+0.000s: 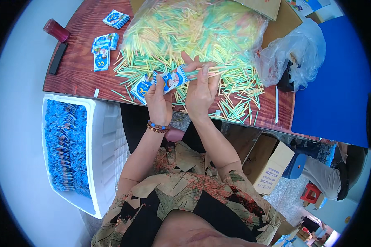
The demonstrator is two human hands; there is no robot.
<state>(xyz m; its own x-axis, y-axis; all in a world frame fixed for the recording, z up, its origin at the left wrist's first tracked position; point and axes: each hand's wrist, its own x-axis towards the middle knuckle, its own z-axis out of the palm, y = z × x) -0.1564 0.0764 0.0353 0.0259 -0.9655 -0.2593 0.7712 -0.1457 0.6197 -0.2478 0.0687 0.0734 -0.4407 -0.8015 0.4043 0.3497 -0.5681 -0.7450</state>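
Clothing (pixel 177 193) lies below left hand (pixel 157 103) gripping blue packet (pixel 174 80), right hand (pixel 201 95) pinching sticks (pixel 217 73)

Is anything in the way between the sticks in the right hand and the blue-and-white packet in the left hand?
Nothing that I can see. The sticks in the right hand reach right up to the end of the packet in the left hand. Whether their tips are inside is too small to tell.
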